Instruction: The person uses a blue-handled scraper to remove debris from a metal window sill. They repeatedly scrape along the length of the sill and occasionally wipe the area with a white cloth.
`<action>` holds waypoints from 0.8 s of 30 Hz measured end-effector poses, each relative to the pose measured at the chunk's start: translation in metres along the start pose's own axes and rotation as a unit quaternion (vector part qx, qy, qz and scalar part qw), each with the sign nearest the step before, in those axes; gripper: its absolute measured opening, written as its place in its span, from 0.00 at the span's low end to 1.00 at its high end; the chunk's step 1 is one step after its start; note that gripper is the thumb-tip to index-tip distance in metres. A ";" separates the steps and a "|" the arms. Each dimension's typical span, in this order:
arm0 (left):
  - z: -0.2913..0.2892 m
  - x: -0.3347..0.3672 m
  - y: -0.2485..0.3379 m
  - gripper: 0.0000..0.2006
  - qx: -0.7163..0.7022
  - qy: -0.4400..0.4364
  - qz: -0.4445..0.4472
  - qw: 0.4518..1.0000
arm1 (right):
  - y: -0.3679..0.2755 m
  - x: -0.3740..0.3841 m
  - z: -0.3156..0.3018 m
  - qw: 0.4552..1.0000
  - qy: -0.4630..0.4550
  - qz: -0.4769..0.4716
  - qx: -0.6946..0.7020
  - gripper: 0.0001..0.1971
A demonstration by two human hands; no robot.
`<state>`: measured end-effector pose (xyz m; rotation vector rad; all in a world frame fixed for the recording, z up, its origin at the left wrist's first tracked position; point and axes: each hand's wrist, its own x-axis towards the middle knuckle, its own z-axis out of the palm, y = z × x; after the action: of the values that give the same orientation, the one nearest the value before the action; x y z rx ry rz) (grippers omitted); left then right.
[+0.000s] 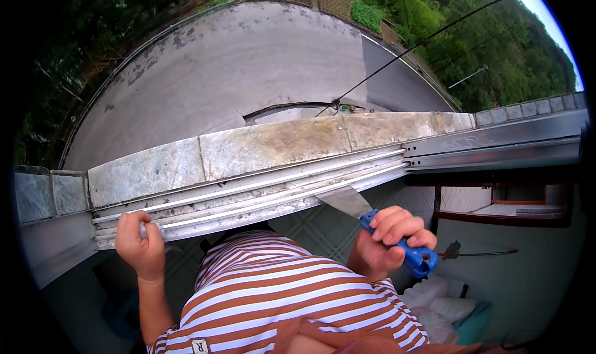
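Observation:
A putty knife with a blue handle [418, 261] and a flat metal blade [345, 200] is gripped in my right hand [391, 237], fingers wrapped round the handle. Its blade tip meets the inner edge of the white sliding-window track [267, 199], which has several parallel rails with dark grime between them. At the track's left end, my left hand [140, 243] is closed in a fist against the rails. A bit of something whitish peeks out between its fingers, too small to name.
Beyond the track runs a stone-tiled outer sill [273, 144], with a drop to a paved road [248, 56] below. Metal window frames [496, 144] flank the opening. A black cable [428, 40] crosses outside. Indoors, wrapped white bundles [437, 304] lie at lower right.

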<state>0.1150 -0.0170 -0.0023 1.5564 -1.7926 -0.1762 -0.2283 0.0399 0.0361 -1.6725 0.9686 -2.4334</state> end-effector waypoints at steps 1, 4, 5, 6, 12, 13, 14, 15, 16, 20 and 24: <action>-0.001 0.001 0.001 0.06 0.000 0.001 -0.003 1.000 | 0.001 0.005 0.003 1.000 0.001 0.029 -0.001 0.17; 0.002 0.000 0.003 0.06 0.004 0.008 -0.003 1.000 | 0.007 0.021 0.011 0.992 0.003 0.125 -0.004 0.17; 0.003 0.001 0.003 0.06 0.004 0.010 0.003 1.000 | 0.011 0.026 0.017 0.990 0.018 0.142 -0.006 0.16; 0.003 0.000 0.002 0.06 0.006 0.010 0.001 1.000 | 0.016 0.032 0.021 0.987 0.010 0.161 -0.010 0.16; 0.004 -0.003 -0.002 0.06 0.007 0.019 -0.004 1.000 | 0.041 0.049 0.039 0.965 0.013 0.259 -0.045 0.15; 0.004 -0.002 -0.002 0.06 0.005 0.022 -0.002 1.000 | 0.045 0.052 0.043 0.959 0.013 0.276 -0.058 0.15; 0.004 -0.001 -0.002 0.06 0.003 0.025 0.001 1.000 | 0.049 0.055 0.047 0.954 0.013 0.292 -0.070 0.15; 0.004 -0.002 -0.003 0.06 0.005 0.024 0.004 1.000 | 0.054 0.056 0.051 0.948 0.007 0.306 -0.082 0.15; 0.004 -0.002 -0.004 0.06 0.007 0.023 0.007 1.000 | 0.061 0.057 0.053 0.941 -0.023 0.321 -0.101 0.14; 0.003 -0.004 -0.007 0.06 0.012 0.032 0.022 0.999 | 0.084 0.058 0.059 0.919 -0.065 0.359 -0.149 0.11; 0.004 -0.005 -0.008 0.06 0.003 0.029 0.008 1.000 | 0.098 0.064 0.064 0.881 -0.109 0.409 -0.213 0.11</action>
<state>0.1188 -0.0156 -0.0112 1.5359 -1.7613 -0.1175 -0.2312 -0.0918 0.0543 -1.1825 1.7903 -1.5157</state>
